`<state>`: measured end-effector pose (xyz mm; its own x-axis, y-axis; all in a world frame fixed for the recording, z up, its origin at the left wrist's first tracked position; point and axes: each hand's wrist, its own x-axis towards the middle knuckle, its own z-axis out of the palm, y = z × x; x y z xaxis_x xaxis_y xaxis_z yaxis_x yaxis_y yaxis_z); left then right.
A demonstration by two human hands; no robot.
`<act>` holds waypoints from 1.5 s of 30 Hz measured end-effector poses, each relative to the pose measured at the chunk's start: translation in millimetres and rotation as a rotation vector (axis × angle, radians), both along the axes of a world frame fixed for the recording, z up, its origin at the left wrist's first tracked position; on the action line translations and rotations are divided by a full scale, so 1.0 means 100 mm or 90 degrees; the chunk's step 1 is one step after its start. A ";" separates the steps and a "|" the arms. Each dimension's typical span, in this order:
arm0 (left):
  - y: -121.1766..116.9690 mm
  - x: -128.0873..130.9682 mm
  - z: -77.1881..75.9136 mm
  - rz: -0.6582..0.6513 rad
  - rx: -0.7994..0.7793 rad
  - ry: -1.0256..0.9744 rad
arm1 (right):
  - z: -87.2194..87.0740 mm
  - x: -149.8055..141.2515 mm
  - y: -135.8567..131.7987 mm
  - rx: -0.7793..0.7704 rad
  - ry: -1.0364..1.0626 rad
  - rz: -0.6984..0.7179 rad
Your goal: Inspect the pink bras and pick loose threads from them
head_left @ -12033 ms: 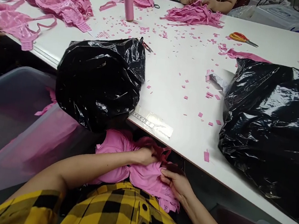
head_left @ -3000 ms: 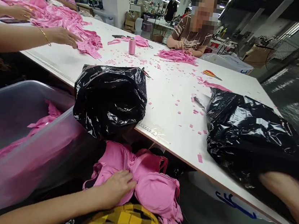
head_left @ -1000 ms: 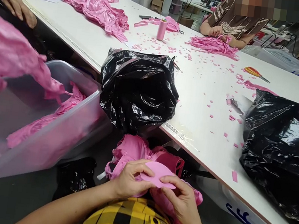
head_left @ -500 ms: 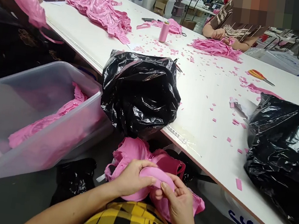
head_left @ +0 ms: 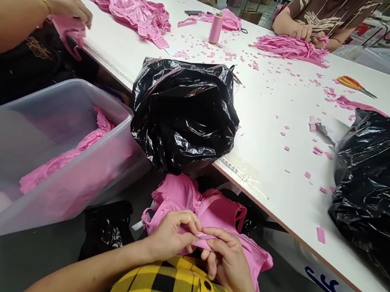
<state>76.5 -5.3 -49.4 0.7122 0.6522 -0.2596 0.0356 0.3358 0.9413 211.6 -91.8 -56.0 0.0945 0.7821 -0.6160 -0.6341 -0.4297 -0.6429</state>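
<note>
Between my two hands, in front of my plaid shirt, is a pink bra pad (head_left: 203,243), folded into a narrow strip. My left hand (head_left: 174,234) pinches its left end with thumb and fingers. At the right end, my right hand (head_left: 229,255) grips it between thumb and forefinger, the other fingers curled below. Beneath both hands a pink bra (head_left: 220,211) lies across my lap with its cups toward the table. My hands hide part of the bra and much of the pad.
A black plastic bag (head_left: 184,116) overhangs the white table's edge; another black bag (head_left: 380,197) lies right. Left stands a clear bin (head_left: 52,180) holding pink garments. Scissors (head_left: 355,85), a thread cone (head_left: 215,28) and pink scraps lie on the table. Co-workers' hands (head_left: 66,2) show left and across.
Earlier my right hand was at the right black bag. The pad then appeared in both hands, round and flat, and is now folded. A co-worker's pink garment moved away from above the bin.
</note>
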 end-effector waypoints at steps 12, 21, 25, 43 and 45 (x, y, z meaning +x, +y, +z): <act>0.09 -0.19 -0.16 -0.102 0.828 -0.088 | -0.07 -0.03 0.07 -0.054 0.081 -0.034; 0.02 -0.23 -0.15 0.043 0.613 -0.080 | -0.03 0.04 0.01 0.223 -0.362 0.204; 0.00 -0.26 -0.16 0.030 0.510 -0.006 | -0.12 0.03 -0.02 0.321 -0.491 0.203; 0.13 -0.33 -0.15 0.046 0.678 0.012 | -0.08 0.02 0.24 0.217 -0.420 0.248; 0.28 -0.44 -0.15 0.080 0.714 0.040 | -0.05 0.07 0.41 0.194 -0.393 0.304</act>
<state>32.7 22.4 -64.7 0.6309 0.6058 0.4847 0.1193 -0.6931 0.7109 219.0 -50.6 -61.1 -0.0375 0.9474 -0.3177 0.0764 -0.3143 -0.9463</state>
